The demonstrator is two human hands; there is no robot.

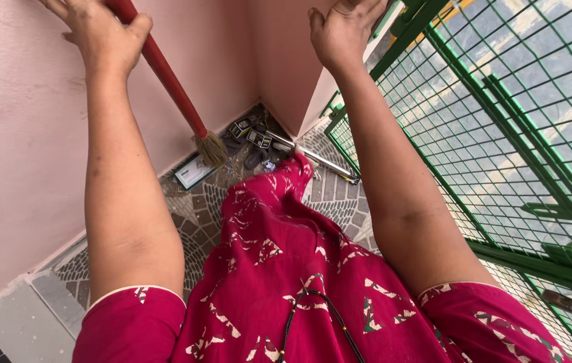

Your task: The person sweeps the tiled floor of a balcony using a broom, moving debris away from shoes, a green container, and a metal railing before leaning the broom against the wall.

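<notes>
Broom held high by its red handle

Walls come first: a pink wall [17, 168] fills the left, meeting a second pink face at the corner, with a green mesh grille [501, 134] on the right. Below lies a patterned tiled floor [198, 215], where small packets and a metal rod [319, 158] sit in the corner.

The broom [171, 84] slants down from the left hand [101, 33], whose fingers [139, 27] wrap closed round the red stick; its bristle head [210, 148] hangs near the floor by the wall. It looks light and stiff, the painted stick probably smooth, so a grip lower down would likely steady it better.

The right hand [343, 30] is raised against the wall corner, its fingers loosely bent and holding nothing visible.
</notes>
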